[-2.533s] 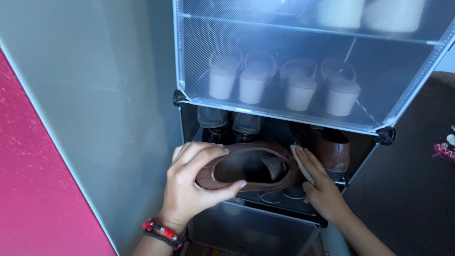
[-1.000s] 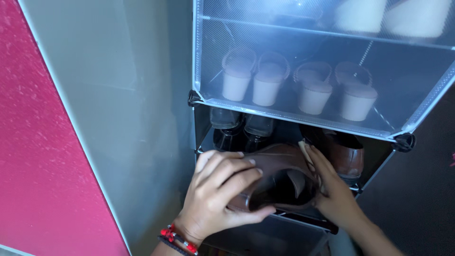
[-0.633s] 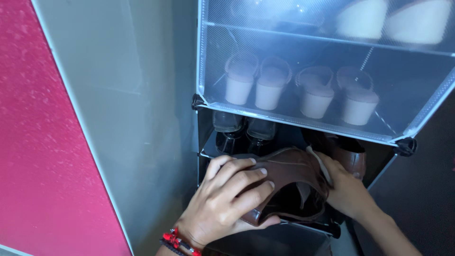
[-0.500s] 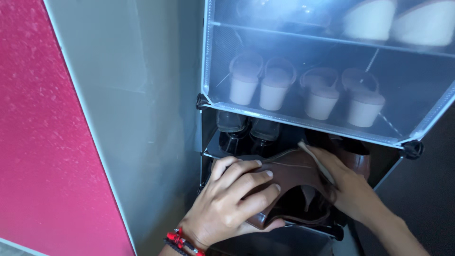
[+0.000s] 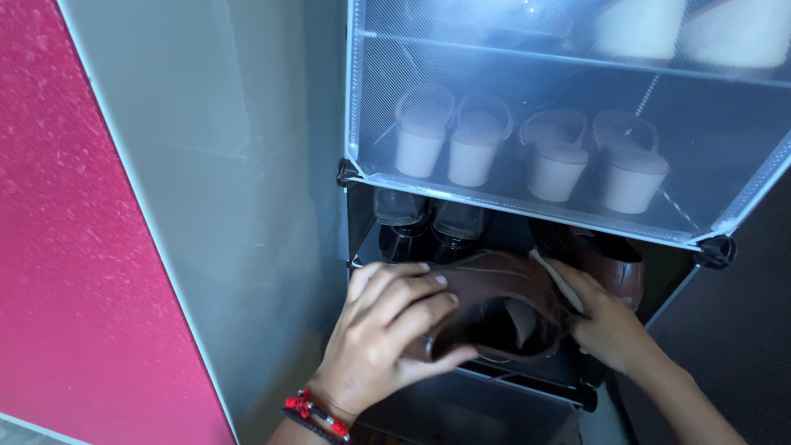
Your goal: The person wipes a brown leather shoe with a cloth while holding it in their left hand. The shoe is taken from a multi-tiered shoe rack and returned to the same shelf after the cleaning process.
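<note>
A broad pink-red panel (image 5: 58,247) fills the left of the view, and beside it runs a plain grey-green wall (image 5: 239,181). Against that wall stands a modular shoe cabinet with translucent frosted plastic panels and black corner connectors (image 5: 367,124). Its upper closed compartment holds four pale cream block-heeled sandals (image 5: 527,156) in a row, heels facing out, seen blurred through the frosted front. Below, in the open dark compartment, a pair of glossy black shoes (image 5: 424,231) sits at the back left, and a second brown leather shoe (image 5: 614,268) sits at the right.

In front of that open compartment, at its lower edge, the person holds a brown leather lace-up shoe (image 5: 494,292), tilted on its side so its dark opening faces the camera. The left hand (image 5: 383,334) grasps the shoe at its heel end, fingers wrapped over the upper and the thumb under the rim. The right hand (image 5: 606,321) lies against the toe end, fingers pressing a small pale folded cloth (image 5: 560,280) onto the leather. A red and black beaded bracelet (image 5: 317,416) circles the left wrist.
</note>
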